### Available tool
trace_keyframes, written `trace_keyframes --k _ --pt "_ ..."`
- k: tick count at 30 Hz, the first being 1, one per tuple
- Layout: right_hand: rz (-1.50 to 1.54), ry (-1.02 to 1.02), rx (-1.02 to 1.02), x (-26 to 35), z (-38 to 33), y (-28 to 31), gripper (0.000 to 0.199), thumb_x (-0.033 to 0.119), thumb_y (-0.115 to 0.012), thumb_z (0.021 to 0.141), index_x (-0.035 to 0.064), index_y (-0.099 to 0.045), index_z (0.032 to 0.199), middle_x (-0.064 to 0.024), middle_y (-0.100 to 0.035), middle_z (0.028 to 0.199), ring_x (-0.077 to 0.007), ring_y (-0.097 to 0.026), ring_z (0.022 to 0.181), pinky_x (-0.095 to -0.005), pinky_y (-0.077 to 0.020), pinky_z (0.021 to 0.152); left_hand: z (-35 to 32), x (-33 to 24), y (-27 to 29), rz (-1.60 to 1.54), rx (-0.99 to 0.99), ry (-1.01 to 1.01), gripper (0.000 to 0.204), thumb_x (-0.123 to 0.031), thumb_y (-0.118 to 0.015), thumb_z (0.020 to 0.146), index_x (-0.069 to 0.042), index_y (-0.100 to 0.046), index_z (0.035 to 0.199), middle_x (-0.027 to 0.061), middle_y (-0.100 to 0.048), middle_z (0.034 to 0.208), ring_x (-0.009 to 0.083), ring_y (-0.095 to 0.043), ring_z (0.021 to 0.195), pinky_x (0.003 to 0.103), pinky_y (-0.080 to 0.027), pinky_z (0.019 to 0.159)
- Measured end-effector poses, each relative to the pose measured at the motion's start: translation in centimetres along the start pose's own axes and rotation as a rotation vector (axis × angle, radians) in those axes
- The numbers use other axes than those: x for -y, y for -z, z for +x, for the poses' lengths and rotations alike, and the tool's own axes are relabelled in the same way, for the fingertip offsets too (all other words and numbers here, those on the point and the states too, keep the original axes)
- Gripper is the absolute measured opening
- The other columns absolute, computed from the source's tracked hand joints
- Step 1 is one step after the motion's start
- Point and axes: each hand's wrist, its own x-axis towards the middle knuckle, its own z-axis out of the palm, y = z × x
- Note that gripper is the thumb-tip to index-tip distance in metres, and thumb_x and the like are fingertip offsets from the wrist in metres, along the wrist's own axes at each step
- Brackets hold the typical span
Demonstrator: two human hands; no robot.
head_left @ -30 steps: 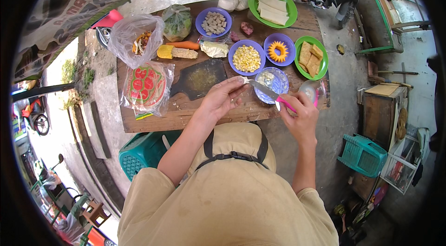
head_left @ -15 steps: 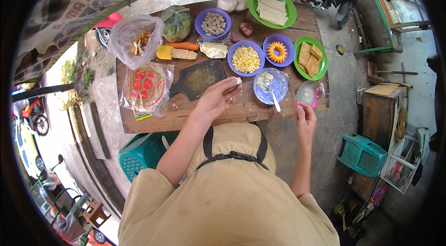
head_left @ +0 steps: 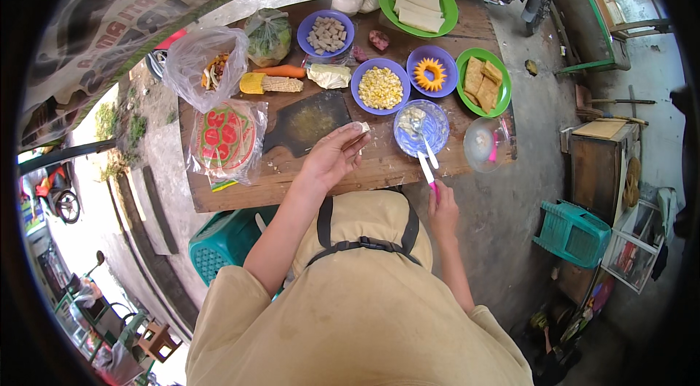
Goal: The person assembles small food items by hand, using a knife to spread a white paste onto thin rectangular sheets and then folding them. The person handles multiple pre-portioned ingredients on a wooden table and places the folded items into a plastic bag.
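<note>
My left hand (head_left: 335, 156) is closed in a pinch on a small whitish piece (head_left: 364, 127), just right of the dark cutting board (head_left: 309, 125). In my right hand (head_left: 443, 215) is a knife (head_left: 426, 169) with a pink handle and a pale blade, pointing up and away from me. Its blade reaches the near rim of a purple bowl (head_left: 442, 123) smeared with a white paste, where a spoon (head_left: 430, 153) leans. To the right of that bowl, a clear bowl (head_left: 477, 160) holds a whitish thing, with something pink at its side.
Along the wooden table (head_left: 343, 180) stand bowls of corn kernels (head_left: 380, 88), greyish cubes (head_left: 327, 35) and a cut orange ring (head_left: 430, 75). Green plates hold white slabs (head_left: 419, 10) and fried pieces (head_left: 483, 85). A corn cob (head_left: 281, 84), carrot (head_left: 284, 71) and bags lie left.
My right hand has moved left and toward me from the clear bowl, with the knife now showing in it. The left hand has shifted slightly left, still pinching the piece.
</note>
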Motion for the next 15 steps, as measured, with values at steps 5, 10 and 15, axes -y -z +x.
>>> trace_keyframes --k 5,10,15 --pt "-0.011 -0.078 0.058 -1.8 -3.1 -0.1 0.023 0.016 -0.058 0.101 0.0099 -0.062 0.123 -0.0178 -0.066 0.103 -0.0386 -0.068 0.085 -0.0473 -0.0522 0.071 -0.2 -0.1 -0.3 -0.014 0.019 -0.017 0.025 -0.017 -0.07 0.098 -0.013 -0.063 0.122 0.0017 -0.068 0.118 0.0161 -0.064 0.117 0.034 -0.052 0.079" --pt "0.155 -0.386 0.047 -5.0 -4.3 -1.8 0.028 0.019 -0.055 0.103 0.0091 -0.055 0.13 -0.0222 -0.068 0.105 -0.0429 -0.067 0.09 -0.0491 -0.0516 0.077 -0.2 0.1 -0.5 -0.031 0.024 -0.021 0.025 -0.017 -0.068 0.099 -0.013 -0.065 0.123 0.0004 -0.07 0.119 0.0132 -0.065 0.114 0.03 -0.048 0.079" --pt "0.133 -0.267 -0.081 -6.4 -1.1 -6.6 0.043 0.019 -0.054 0.104 0.0066 -0.044 0.143 -0.0261 -0.061 0.12 -0.0448 -0.061 0.107 -0.0486 -0.0488 0.089 0.1 1.0 -0.6 -0.017 0.038 0.002 0.024 -0.016 -0.068 0.099 -0.013 -0.064 0.122 0.0012 -0.069 0.118 0.0142 -0.065 0.114 0.031 -0.05 0.079"
